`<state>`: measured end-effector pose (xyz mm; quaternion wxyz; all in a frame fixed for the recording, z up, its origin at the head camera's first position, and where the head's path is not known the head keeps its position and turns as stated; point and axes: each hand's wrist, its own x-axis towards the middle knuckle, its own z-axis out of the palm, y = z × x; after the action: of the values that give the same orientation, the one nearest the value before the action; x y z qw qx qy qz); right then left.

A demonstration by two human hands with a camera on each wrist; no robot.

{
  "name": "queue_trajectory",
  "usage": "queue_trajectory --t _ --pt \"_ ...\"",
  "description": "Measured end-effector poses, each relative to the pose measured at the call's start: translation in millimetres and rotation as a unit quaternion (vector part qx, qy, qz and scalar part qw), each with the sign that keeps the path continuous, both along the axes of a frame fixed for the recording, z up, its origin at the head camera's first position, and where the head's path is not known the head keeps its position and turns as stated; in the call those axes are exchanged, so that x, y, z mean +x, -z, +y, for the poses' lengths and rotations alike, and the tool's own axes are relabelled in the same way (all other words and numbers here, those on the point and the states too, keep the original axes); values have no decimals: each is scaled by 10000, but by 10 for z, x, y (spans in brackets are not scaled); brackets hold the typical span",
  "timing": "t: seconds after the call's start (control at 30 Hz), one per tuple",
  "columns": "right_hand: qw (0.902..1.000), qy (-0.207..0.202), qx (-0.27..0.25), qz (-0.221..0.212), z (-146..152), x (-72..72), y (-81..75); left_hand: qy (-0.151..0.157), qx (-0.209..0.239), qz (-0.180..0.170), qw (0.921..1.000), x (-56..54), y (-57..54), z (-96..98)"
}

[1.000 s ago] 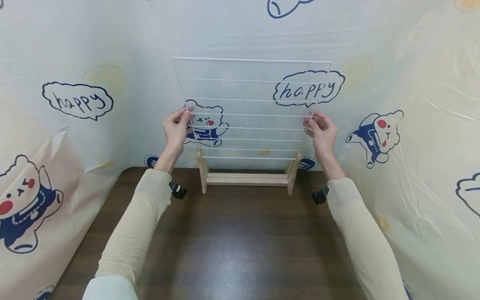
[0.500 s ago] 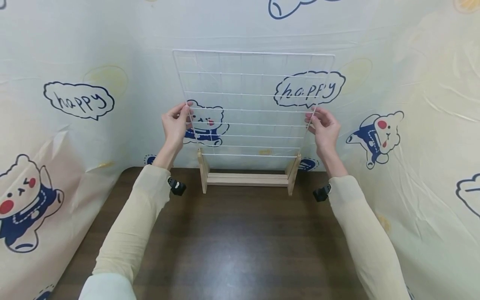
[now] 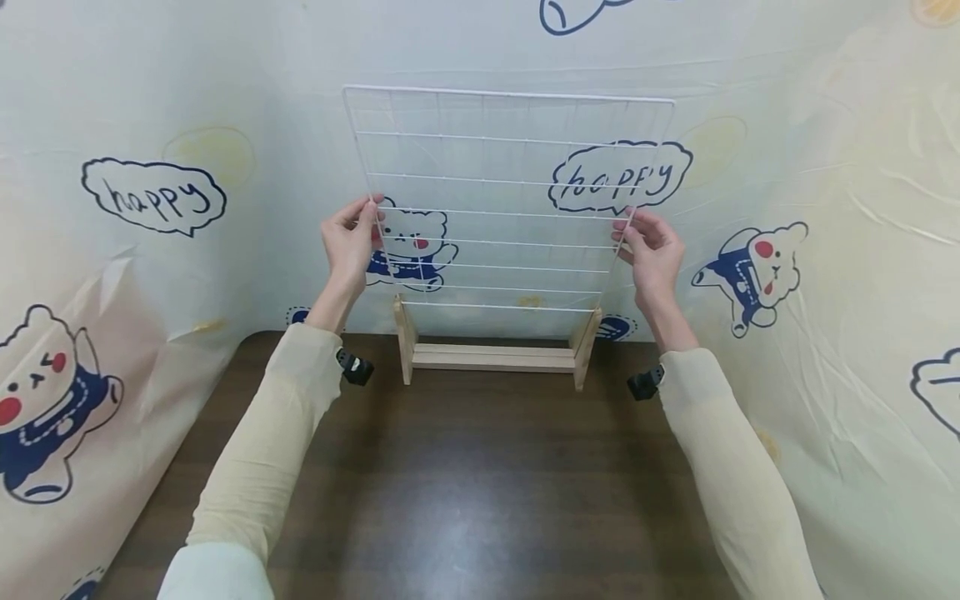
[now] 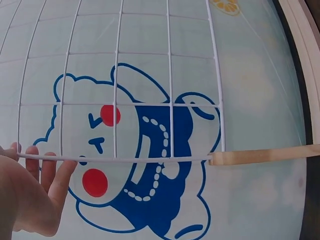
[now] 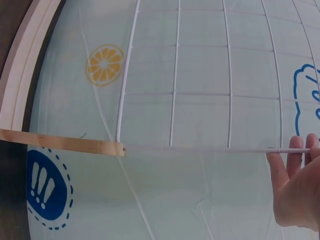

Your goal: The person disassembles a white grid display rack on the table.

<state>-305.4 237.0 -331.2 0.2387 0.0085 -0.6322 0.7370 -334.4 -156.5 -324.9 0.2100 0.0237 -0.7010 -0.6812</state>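
Observation:
A white wire grid panel (image 3: 510, 94) stands upright between both hands in the head view. My left hand (image 3: 348, 246) pinches its left side wire, thumb in front and fingers behind. On the opposite side wire, my right hand (image 3: 655, 254) holds with thumb and fingers at about the same height. Below the panel is a pale wooden stand (image 3: 493, 358) with two uprights joined by a crossbar. In the left wrist view, the panel's bottom corner is right at the tip of the wooden upright (image 4: 265, 155). The right wrist view shows the other upright (image 5: 60, 141) at the opposite corner.
The stand is at the back of a dark brown table (image 3: 465, 467). Behind and at both sides hangs a pale cloth (image 3: 247, 67) printed with bears and lettering. Small black cameras (image 3: 355, 367) are worn on both wrists.
Both hands have risen slightly with the wire grid panel, and its top edge is higher in the head view. The wooden stand has stayed in place.

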Motion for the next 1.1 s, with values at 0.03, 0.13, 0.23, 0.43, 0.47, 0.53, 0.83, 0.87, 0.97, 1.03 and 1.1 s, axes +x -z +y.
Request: queue_trajectory --t 0.03,0.13,0.23,0.43,0.47,0.53,0.83,0.87,0.97,1.03,1.1 --pt "10000 -15 -37 7 -3 1 -3 -6 17 5 10000 1 -10 -4" --pt "9999 -59 -69 69 -14 2 -10 -13 52 27 10000 11 -32 -24" --pt "9998 -111 -90 131 -16 -4 -13 -3 130 20 9999 22 -49 -46" --pt "9998 -47 -78 175 9 -18 -16 57 66 0 10000 22 -57 -38" --pt "9998 -26 -67 177 14 -20 -16 67 47 10 10000 18 -55 -32" --pt "9998 -5 -59 166 20 -21 -14 66 8 29 10000 16 -47 -21" --pt "9999 82 -74 28 24 -33 6 27 39 -41 10000 34 -57 3" --pt "9999 84 -105 42 26 -37 3 43 75 -47 10000 34 -66 6" --pt "9999 101 -88 86 30 -40 -9 52 78 -55 9999 36 -87 9" --pt "9999 93 -90 107 30 -32 -20 42 74 -48 10000 41 -98 12" --pt "9998 97 -82 129 28 -20 -28 42 70 -34 10000 50 -106 13"
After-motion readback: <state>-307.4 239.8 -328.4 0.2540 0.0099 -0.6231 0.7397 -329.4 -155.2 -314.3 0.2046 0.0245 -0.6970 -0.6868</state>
